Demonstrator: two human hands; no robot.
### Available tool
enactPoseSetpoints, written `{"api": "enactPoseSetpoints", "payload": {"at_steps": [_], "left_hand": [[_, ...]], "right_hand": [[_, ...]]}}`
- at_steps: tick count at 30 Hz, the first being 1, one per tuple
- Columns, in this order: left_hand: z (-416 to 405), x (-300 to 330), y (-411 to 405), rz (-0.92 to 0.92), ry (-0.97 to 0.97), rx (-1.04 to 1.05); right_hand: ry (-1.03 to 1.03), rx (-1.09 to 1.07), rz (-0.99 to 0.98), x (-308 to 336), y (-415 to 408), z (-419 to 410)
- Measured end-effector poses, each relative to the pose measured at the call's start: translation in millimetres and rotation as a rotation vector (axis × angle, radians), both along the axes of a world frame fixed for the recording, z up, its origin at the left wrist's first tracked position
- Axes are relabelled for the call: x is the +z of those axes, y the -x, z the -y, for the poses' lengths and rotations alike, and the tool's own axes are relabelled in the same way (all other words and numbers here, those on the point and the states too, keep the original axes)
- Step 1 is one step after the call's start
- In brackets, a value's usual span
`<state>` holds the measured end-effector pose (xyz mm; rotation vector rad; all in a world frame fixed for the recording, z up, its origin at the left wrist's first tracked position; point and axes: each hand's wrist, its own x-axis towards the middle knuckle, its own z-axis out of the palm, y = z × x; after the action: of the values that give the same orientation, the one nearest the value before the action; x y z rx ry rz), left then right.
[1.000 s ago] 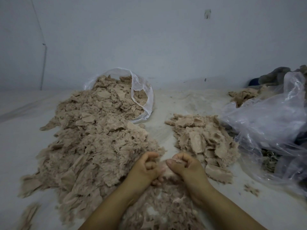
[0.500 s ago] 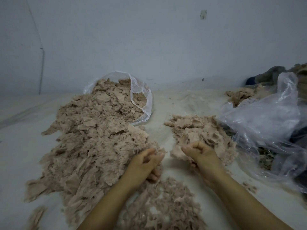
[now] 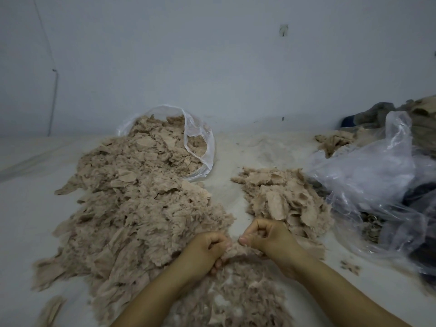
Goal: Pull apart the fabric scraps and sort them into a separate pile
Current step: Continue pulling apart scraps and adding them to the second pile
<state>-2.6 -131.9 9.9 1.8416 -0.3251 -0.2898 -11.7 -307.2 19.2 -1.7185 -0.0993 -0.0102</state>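
Where pale floor (image 3: 35,208) meets bare wall (image 3: 212,67), scrap heaps (image 3: 132,208) lie.

**One head-worn view, looking forward and down**

A single wide-angle camera sits on the person's head and faces forward and down across the pale surface (image 3: 259,149) toward a plain wall (image 3: 212,67). It is close: both forearms enter from the bottom edge, and the hands, left hand (image 3: 205,250) and right hand (image 3: 271,234), meet low in the centre. The wide lens bends the frame's outer edges. There is no second view.
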Motion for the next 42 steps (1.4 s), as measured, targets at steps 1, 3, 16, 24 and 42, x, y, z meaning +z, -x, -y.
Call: {"api": "enactPoseSetpoints", "payload": {"at_steps": [1,3,16,24,42], "left_hand": [[-1.1,-1.2,1.5,-0.024,0.033,-0.008],[-3.2,-1.1,4.8,-0.044,0.110,-0.032],[-5.1,-7.1,1.7,0.499,-0.462,0.013],[-19.6,-14.7,1.6,0.746,-0.553,0.015],[-66.3,-0.4,-17.6,1.113,-1.208,-0.234]], "right_hand": [[0.008,0.018,0.006,1.0,0.6,0.5],[0.019,0.048,0.014,2.5,1.9,0.1],[0.098,0.025,0.026,1.5,3.4,4.3],[0.131,-0.062,0.009,7.3,-1.8,27.4],[0.770,0.201,0.244,-37.6,-5.3,-16.9]]}}
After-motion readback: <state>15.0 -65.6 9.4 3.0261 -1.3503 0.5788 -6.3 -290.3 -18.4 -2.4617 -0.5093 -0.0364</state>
